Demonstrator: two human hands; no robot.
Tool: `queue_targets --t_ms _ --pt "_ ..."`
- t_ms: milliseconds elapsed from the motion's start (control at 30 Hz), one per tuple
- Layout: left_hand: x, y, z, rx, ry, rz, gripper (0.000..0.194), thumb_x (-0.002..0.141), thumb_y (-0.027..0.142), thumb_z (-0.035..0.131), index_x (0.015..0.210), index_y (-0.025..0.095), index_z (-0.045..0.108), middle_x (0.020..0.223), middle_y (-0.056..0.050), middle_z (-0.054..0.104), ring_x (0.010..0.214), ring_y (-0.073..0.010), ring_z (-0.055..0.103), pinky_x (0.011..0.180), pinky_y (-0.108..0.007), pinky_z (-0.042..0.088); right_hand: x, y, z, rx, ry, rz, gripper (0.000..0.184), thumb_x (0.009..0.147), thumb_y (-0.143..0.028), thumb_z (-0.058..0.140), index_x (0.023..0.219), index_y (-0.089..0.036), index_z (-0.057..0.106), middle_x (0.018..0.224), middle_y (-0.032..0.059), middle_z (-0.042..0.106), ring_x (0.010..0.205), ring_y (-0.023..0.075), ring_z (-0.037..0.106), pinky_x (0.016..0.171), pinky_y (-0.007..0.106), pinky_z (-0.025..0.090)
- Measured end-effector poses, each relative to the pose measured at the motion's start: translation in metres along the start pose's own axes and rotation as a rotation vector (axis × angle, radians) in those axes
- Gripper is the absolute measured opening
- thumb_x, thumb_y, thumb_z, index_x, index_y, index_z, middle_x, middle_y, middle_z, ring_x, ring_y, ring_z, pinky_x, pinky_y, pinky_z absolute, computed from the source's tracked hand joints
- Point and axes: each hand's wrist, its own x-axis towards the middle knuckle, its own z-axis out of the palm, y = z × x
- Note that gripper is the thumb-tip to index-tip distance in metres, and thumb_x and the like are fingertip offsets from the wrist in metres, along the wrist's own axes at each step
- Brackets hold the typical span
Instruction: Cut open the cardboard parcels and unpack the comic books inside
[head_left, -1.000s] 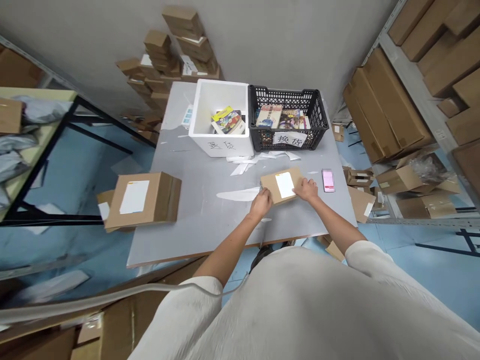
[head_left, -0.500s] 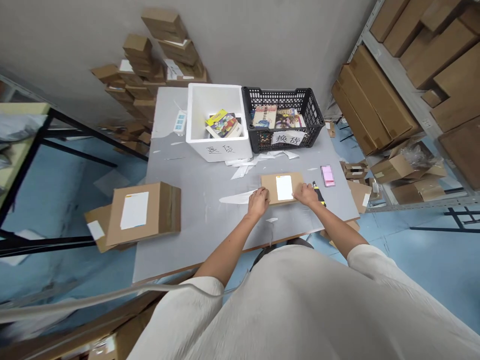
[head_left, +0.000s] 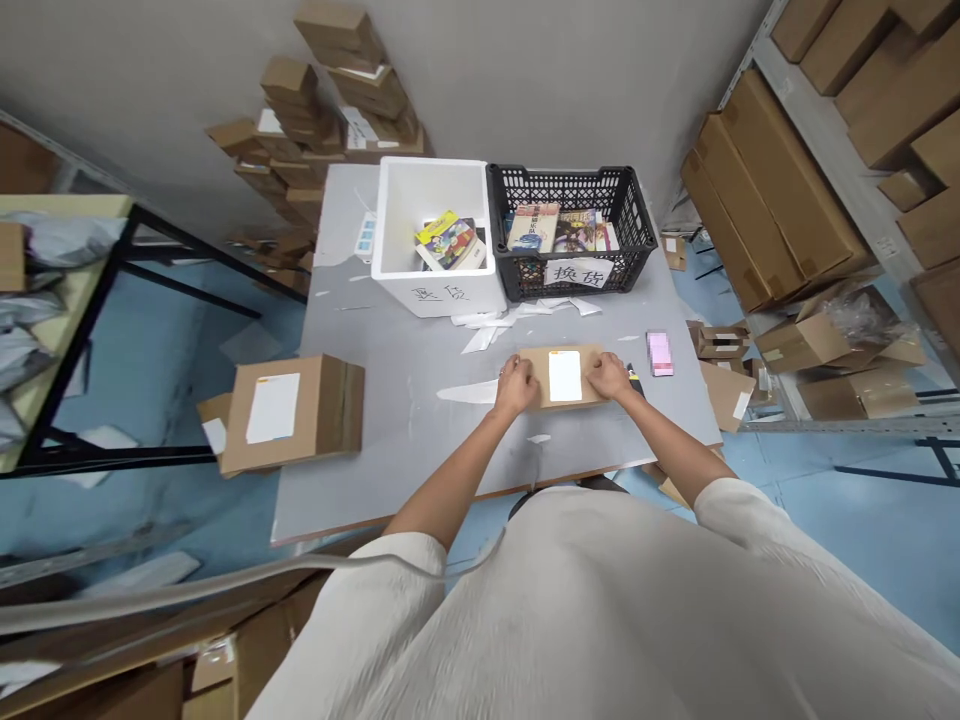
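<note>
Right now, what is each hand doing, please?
Left hand: curled on one end of the brown cardboard box, hold unclear.
Right hand: likewise, on its other end.

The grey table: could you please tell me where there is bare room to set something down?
The broadest bare patch of table lies between the large box and the left hand; a smaller one separates phone and black crate. It is crowded around the small carton and at the back, where white bin, crate and paper scraps sit.

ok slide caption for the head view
Left hand and right hand on a labelled box, black crate of books beyond.
</note>
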Motion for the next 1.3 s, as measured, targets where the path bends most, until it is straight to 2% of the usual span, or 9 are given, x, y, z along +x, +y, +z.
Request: queue_targets --t_ms 67,233,467,567,700,800,967,1167,1300 --pt "0.009 0.006 -0.002 -0.035 0.021 -0.07 0.053 0.091 0.022 0.066 0.144 0.024 0.065 0.159 -0.017 0.062 0.156 -0.0406 0.053 0.13 -0.059 0.046 0.011 0.002 -0.004 0.092 0.006 0.003 0.037 0.099 -0.036 0.064 0.133 -0.024 0.065 0.151 0.0142 0.067 0.136 0.0314 0.064 0.115 0.044 0.054" --pt "0.015 0.02 -0.005 -0.084 0.016 -0.196 0.052 0.091 0.024 0.066 0.143 0.028 0.065 0.132 -0.013 0.075 0.134 -0.0407 0.067 0.118 -0.057 0.055 0.027 0.006 -0.013 0.269 -0.043 0.009 0.046 0.097 -0.035 0.063 0.142 -0.027 0.061 0.144 0.0074 0.076 0.126 0.0282 0.072 0.106 0.04 0.058" --pt "0.005 0.041 -0.012 -0.154 0.08 -0.357 0.091 0.089 0.032 0.074 0.175 0.03 0.045 0.158 -0.017 0.056 0.152 -0.0426 0.055 0.126 -0.054 0.052 0.024 -0.001 -0.03 0.351 0.017 -0.025 0.054 0.094 -0.037 0.064 0.147 -0.03 0.059 0.153 0.005 0.073 0.126 0.0298 0.073 0.113 0.044 0.057" --pt "0.006 0.052 -0.018 -0.169 0.13 -0.341 0.092 0.092 0.036 0.073 0.178 0.028 0.04 0.156 -0.018 0.055 0.151 -0.0421 0.056 0.129 -0.055 0.049 0.022 -0.005 -0.041 0.405 0.082 -0.055 0.057 0.094 -0.038 0.062 0.15 -0.028 0.058 0.159 0.0071 0.069 0.129 0.0292 0.072 0.117 0.043 0.055" --pt "0.007 0.061 -0.021 -0.215 0.219 -0.319 0.086 0.102 0.044 0.066 0.179 0.022 0.035 0.16 -0.021 0.054 0.151 -0.0409 0.058 0.13 -0.054 0.048 0.018 -0.004 -0.046 0.476 0.159 -0.035 0.058 0.099 -0.043 0.056 0.155 -0.026 0.054 0.152 0.01 0.072 0.13 0.0275 0.072 0.114 0.04 0.056" --pt "0.003 0.058 -0.019 -0.226 0.221 -0.312 0.078 0.107 0.047 0.059 0.177 0.021 0.036 0.162 -0.022 0.055 0.149 -0.0406 0.06 0.126 -0.054 0.05 0.013 0.003 -0.041 0.473 0.174 0.018 0.058 0.102 -0.048 0.053 0.155 -0.025 0.055 0.14 0.0109 0.076 0.125 0.0283 0.074 0.109 0.039 0.058" --pt "-0.006 0.042 -0.011 -0.184 0.094 -0.338 0.07 0.111 0.046 0.05 0.173 0.015 0.038 0.157 -0.025 0.064 0.146 -0.0394 0.065 0.122 -0.052 0.053 0.004 0.02 -0.031 0.421 0.12 0.099 0.057 0.102 -0.051 0.056 0.152 -0.023 0.057 0.117 0.0078 0.081 0.114 0.0297 0.076 0.105 0.04 0.058" --pt "-0.013 0.023 -0.011 -0.128 0.032 -0.305 0.061 0.11 0.046 0.053 0.165 0.02 0.046 0.125 -0.015 0.081 0.134 -0.0366 0.073 0.112 -0.047 0.057 -0.006 0.025 -0.026 0.31 0.112 0.102 0.051 0.104 -0.05 0.058 0.147 -0.024 0.061 0.114 0.0078 0.081 0.112 0.0302 0.076 0.1 0.039 0.058" --pt "-0.011 0.018 -0.018 -0.081 -0.033 -0.342 0.058 0.109 0.05 0.057 0.159 0.022 0.053 0.127 -0.015 0.08 0.132 -0.0384 0.073 0.107 -0.048 0.059 -0.01 0.025 -0.026 0.226 0.077 0.13 0.047 0.105 -0.05 0.058 0.144 -0.025 0.065 0.112 0.008 0.081 0.113 0.0313 0.076 0.097 0.039 0.059"
